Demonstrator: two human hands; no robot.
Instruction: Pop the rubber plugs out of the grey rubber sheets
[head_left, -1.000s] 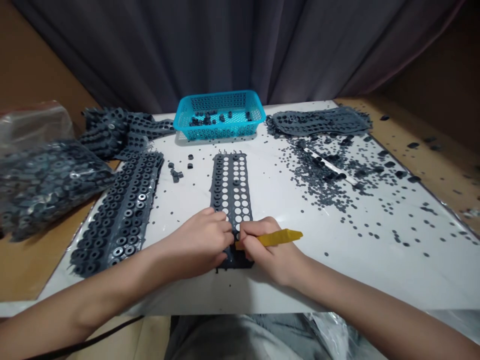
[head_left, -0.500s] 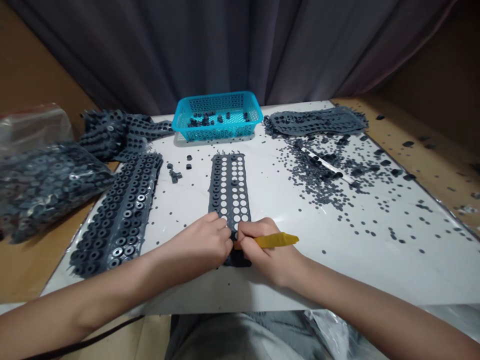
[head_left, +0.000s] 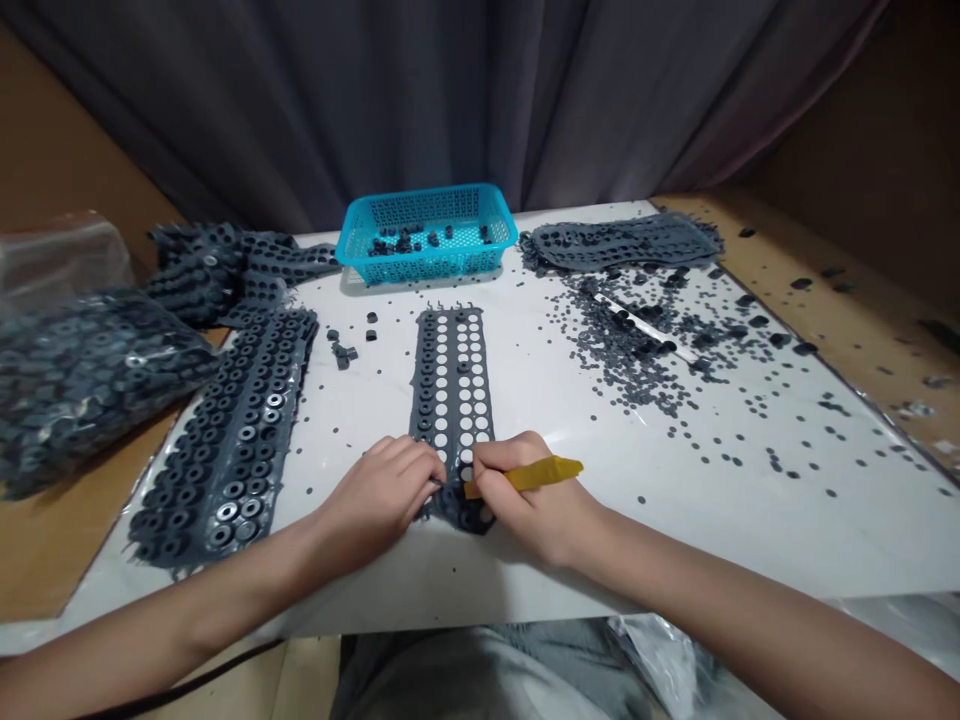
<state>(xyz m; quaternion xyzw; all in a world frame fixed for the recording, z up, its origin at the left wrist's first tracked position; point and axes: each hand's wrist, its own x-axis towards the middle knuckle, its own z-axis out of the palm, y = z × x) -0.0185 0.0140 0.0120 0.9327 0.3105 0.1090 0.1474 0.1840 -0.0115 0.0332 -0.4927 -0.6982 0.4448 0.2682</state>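
A dark rubber strip (head_left: 452,400) with rows of round holes lies on the white table; its left column is filled with ring-shaped pieces. My right hand (head_left: 525,490) is closed round a yellow tool (head_left: 544,473), whose tip meets the strip near its lower end. At the strip's lower left edge rests my left hand (head_left: 390,485), fingers curled together; a small dark bit shows at its fingertips, too small to name. A wider sheet of ring pieces (head_left: 244,440) lies to the left.
A blue basket (head_left: 427,235) with small dark parts stands at the back. Bagged dark parts (head_left: 90,380) are at the left. Perforated strips (head_left: 626,242), scattered dark discs (head_left: 630,365) and a white stick (head_left: 645,328) lie to the right.
My left hand has moved left, away from my right hand, uncovering more of the strip's lower end. My right hand still holds the yellow tool there. The view has shifted slightly.
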